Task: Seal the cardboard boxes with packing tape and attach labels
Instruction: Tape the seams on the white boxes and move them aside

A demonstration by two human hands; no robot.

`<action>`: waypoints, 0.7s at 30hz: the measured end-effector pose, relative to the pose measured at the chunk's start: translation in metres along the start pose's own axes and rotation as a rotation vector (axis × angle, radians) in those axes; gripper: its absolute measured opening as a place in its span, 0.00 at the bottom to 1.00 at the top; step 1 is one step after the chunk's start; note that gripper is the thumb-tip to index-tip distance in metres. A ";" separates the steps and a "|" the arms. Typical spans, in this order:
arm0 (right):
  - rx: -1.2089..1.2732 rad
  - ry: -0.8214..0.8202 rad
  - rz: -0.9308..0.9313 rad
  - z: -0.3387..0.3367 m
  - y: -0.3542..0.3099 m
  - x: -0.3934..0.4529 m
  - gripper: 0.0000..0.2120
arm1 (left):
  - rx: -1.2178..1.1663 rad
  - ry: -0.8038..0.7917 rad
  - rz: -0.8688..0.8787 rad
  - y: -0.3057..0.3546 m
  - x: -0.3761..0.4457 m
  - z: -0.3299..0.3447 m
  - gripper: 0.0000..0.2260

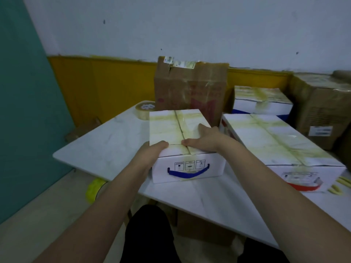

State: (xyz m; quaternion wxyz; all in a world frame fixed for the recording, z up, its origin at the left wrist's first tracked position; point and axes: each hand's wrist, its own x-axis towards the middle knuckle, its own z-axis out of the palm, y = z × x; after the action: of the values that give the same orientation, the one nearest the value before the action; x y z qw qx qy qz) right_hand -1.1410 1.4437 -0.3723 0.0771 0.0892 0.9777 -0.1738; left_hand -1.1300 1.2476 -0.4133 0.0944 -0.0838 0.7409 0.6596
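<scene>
Fingers of the left hand [152,149] curl over the near left top edge of the white box [182,143], thumb on the lid, gripping the corner. The right hand [204,138] lies flatter on the lid just right of the centre seam, fingers stretched forward and pressing down, thumb pointing at the seam; it holds nothing.

The box sits near the front of the table [106,141], its blue handle [188,172] facing the person. Yellowish tape already runs along the seam and across the lid. No label shows on its top or front.

A tape roll [144,111] lies behind the box on the left, untouched. A larger white box [275,143] with a red handle stands just to the right, a brown box [190,86] behind, and another roll [94,189] lies on the floor.

My guess is that the tape is being smoothed down. Pressing mostly on one side of the seam could leave the other flap raised and the tape wrinkled. With the left grip at one corner only, a hard push could skid the box into its neighbour.
</scene>
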 end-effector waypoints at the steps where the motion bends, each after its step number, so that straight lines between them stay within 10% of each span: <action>1: 0.049 0.013 -0.001 0.001 0.002 -0.002 0.52 | -0.040 0.004 0.000 -0.001 -0.003 0.001 0.14; 11: 0.415 0.519 -0.243 0.035 0.027 -0.049 0.53 | -0.211 0.048 0.332 -0.022 -0.037 0.009 0.17; 21: 0.538 0.447 -0.283 0.002 0.045 -0.078 0.36 | -0.374 -0.128 0.298 0.004 -0.036 0.005 0.19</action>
State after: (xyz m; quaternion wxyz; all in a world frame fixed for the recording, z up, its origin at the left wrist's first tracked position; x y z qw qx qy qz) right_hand -1.0562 1.4730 -0.3742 -0.1892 0.0062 0.8924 -0.4097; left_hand -1.0963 1.2534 -0.4006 0.0256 0.0525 0.6027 0.7958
